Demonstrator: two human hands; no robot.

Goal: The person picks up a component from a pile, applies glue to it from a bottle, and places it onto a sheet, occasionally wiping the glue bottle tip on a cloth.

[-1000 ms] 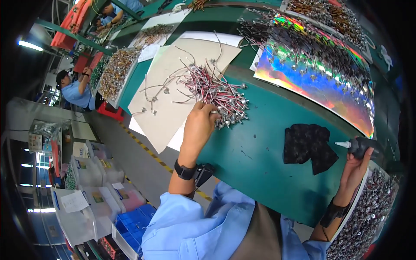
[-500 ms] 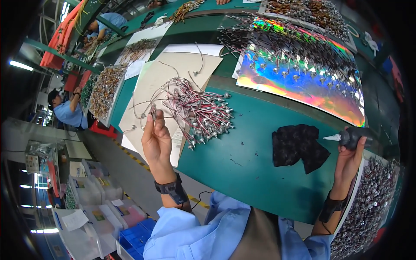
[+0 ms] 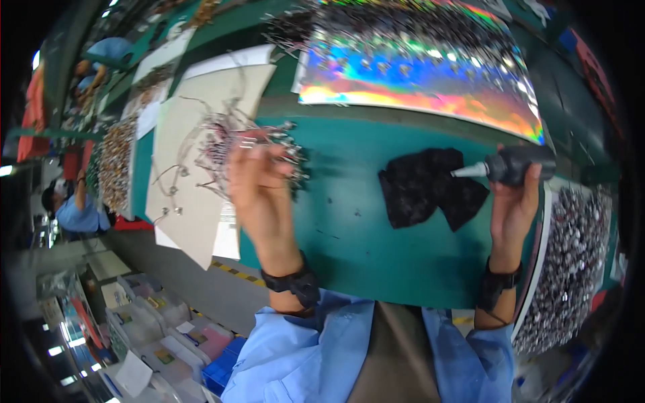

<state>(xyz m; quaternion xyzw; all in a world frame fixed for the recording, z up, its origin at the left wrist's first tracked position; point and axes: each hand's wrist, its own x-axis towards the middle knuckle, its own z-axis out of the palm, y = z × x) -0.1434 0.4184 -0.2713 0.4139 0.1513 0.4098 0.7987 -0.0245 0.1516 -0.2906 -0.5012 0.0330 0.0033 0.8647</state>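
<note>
My right hand (image 3: 514, 201) grips a dark squeeze bottle (image 3: 521, 166) with a pale pointed nozzle, held sideways. Its tip is above a crumpled black cloth (image 3: 430, 188) on the green table. My left hand (image 3: 259, 178) is over a heap of red and white wire leads (image 3: 218, 144) with small metal ends, part of which it hides. Motion smears its fingers, so I cannot tell whether they hold anything. Several separate leads with metal parts (image 3: 173, 191) lie left of the heap on a beige cardboard sheet (image 3: 201, 235).
A shiny rainbow-coloured sheet (image 3: 416, 104) at the back carries rows of dark-wired parts. Right of the table stands a tray of small metal parts (image 3: 568, 269). Plastic bins (image 3: 154, 302) are at the lower left. A co-worker in blue (image 3: 80, 215) is at the far left.
My left hand has moved from above the cardboard's left part to the wire heap. More separate leads show on the cardboard. The whole view has shifted; the bottle stays in my right hand.
</note>
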